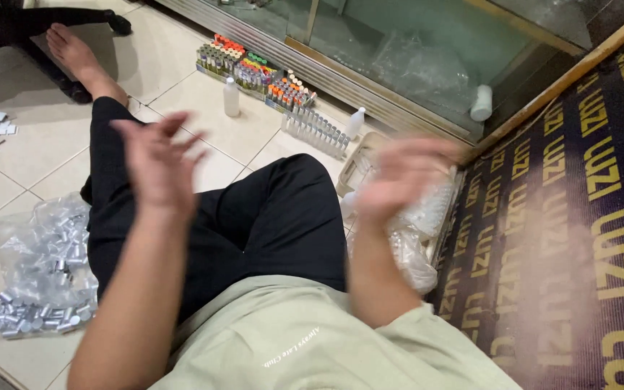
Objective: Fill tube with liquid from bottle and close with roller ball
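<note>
Both hands are raised over the lap, empty, fingers spread open. Left hand [157, 170] is above the black trousers [254, 217], palm to the right. Right hand [399, 177] is blurred, just above the clear bag w/ plastic tubes [413, 245]. Bag of silver caps [41, 267] lies left on the tiles.

Two hands [157, 170]; three white bottles [232, 97]; two plastic bags [41, 267].
</note>
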